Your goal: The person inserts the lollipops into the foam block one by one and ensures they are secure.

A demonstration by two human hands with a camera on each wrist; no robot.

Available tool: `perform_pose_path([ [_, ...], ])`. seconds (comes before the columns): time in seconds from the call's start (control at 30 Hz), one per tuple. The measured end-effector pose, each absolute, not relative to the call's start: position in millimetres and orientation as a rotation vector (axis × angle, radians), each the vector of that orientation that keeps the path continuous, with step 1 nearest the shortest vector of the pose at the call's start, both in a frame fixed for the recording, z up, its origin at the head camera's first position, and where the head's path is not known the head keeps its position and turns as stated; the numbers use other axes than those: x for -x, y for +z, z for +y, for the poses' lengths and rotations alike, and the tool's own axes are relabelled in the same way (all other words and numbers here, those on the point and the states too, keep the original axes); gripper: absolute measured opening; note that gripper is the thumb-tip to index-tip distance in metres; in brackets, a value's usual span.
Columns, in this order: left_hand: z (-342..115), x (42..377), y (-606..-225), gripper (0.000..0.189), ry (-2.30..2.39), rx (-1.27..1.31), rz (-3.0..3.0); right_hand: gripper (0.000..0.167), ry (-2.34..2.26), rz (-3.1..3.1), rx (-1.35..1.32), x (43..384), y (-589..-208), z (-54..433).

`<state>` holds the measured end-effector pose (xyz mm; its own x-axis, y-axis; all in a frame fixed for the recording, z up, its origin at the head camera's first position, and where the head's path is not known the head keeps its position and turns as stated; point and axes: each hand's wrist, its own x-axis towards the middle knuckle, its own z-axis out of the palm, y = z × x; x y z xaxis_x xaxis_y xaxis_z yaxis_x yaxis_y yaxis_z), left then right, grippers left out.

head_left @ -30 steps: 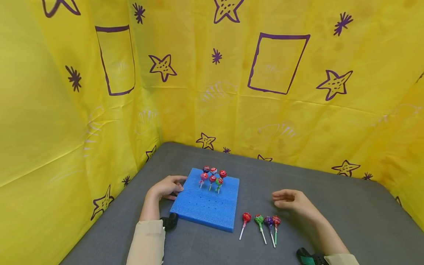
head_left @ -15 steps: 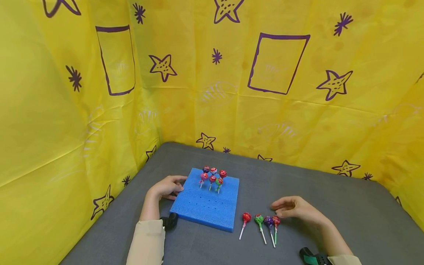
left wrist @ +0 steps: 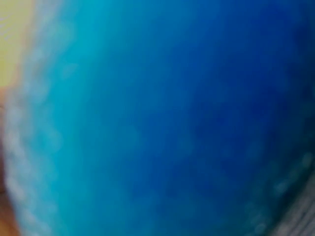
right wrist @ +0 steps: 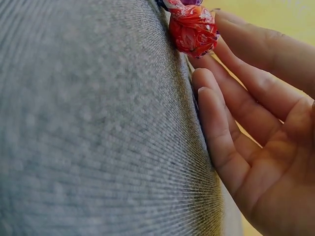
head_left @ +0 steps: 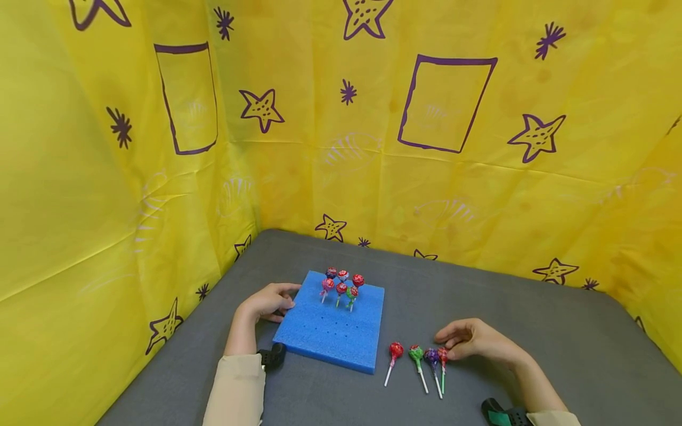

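Note:
My left hand (head_left: 266,300) rests at the left edge of a blue foam board (head_left: 341,346), fingers touching its side. Blurred blue foam fills most of the left wrist view. Toward the board's back, several wrapped lollipops (head_left: 341,287) stand upright on their sticks; small holes dot the foam in front of them. My right hand (head_left: 482,341) is at the head of a red lollipop with a green stick (head_left: 443,354), the rightmost of those lying on the table. In the right wrist view, relaxed fingertips sit right beside its red wrapper (right wrist: 193,33).
Left of that lollipop lie a purple one (head_left: 431,356), a green one (head_left: 416,353) and another red one (head_left: 396,349), sticks toward me. All are on a dark grey table (head_left: 341,396). Yellow cloth with purple drawings (head_left: 330,177) walls in the back and left.
My right hand has come down and toward me, from beyond the loose lollipops to the rightmost red one's head. The left hand and the board have stayed put.

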<state>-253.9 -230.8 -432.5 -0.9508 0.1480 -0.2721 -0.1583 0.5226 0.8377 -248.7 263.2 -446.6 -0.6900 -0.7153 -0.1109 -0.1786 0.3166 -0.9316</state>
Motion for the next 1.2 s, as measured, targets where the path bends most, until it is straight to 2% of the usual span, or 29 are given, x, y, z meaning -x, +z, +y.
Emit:
perform_pose_path([
  [1.2,-230.9,253.3,-433.6,0.052,1.407,0.031,2.457,0.031,-1.291,2.111,0.897,246.0,-446.2,257.3],
])
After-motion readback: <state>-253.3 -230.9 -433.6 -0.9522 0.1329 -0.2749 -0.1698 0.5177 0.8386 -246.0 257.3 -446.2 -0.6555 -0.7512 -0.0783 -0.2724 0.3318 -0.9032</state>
